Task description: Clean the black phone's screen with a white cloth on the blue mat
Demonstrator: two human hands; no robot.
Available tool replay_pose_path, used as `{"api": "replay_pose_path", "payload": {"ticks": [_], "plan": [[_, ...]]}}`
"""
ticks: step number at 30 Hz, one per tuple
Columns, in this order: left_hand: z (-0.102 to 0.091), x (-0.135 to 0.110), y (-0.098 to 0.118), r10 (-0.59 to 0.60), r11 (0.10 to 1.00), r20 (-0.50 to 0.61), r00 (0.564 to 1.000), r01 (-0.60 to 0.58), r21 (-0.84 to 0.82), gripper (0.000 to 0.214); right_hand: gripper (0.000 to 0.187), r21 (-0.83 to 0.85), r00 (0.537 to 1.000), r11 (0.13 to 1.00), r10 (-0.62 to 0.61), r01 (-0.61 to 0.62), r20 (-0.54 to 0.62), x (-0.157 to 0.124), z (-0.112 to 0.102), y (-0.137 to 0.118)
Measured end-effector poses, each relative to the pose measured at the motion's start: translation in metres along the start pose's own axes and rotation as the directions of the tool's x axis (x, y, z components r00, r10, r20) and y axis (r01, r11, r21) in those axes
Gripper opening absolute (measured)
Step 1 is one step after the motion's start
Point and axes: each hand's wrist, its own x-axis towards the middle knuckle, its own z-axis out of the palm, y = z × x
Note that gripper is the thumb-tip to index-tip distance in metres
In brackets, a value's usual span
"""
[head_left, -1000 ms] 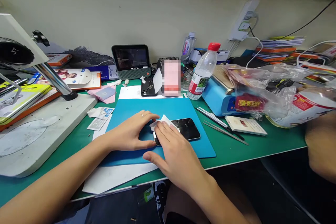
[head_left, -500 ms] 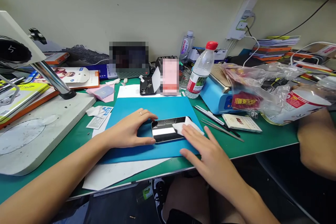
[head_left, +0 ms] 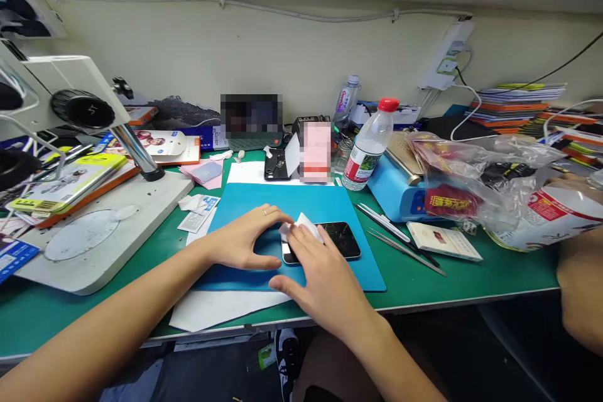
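A black phone (head_left: pixel 340 237) lies screen-up on a blue mat (head_left: pixel 308 204) on the green table. My left hand (head_left: pixel 245 240), a ring on one finger, grips the phone's left end between thumb and fingers. My right hand (head_left: pixel 319 273) presses a small white wipe (head_left: pixel 301 224) flat onto the left part of the screen, its fingers together over the cloth. The right half of the screen shows bare and dark.
A white microscope base (head_left: pixel 94 245) and arm stand at left. Tweezers (head_left: pixel 393 235), a small booklet (head_left: pixel 443 240), a water bottle (head_left: pixel 370 146), a blue machine (head_left: pixel 400 185) and plastic bags (head_left: pixel 475 169) crowd the right. Another person's arm (head_left: pixel 581 276) is at far right. White paper (head_left: pixel 221 308) sticks out under the mat.
My right hand slid the wipe from the phone's left end to its right end and back to the left. The left hand kept its grip. The camera tilted up a little.
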Motion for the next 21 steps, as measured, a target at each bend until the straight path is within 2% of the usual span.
{"api": "replay_pose_path", "payload": {"ticks": [4,7,9,15,21], "plan": [[-0.001,0.000,0.000,-0.003,1.000,0.014,1.000,0.003,-0.011,0.065,0.052,0.056,0.993,0.994,-0.089,0.094,-0.083,-0.008,0.003,-0.005],[-0.001,0.000,0.000,-0.008,1.000,0.016,1.000,0.008,0.003,0.063,0.033,0.055,0.981,0.990,-0.122,0.132,-0.154,-0.018,0.000,0.005],[-0.001,0.000,0.001,-0.007,1.000,0.010,1.000,0.007,0.019,0.061,0.027,0.030,0.977,0.993,-0.106,0.113,-0.182,-0.025,-0.005,0.017],[-0.002,0.000,0.003,-0.020,0.998,-0.005,1.000,0.020,0.057,0.055,0.027,-0.137,0.960,0.989,0.007,-0.046,-0.279,-0.048,-0.014,0.053],[-0.003,-0.001,0.004,-0.029,0.998,-0.004,1.000,0.029,0.053,0.052,0.032,-0.203,0.966,0.975,0.032,-0.086,-0.257,-0.049,-0.010,0.047]]}}
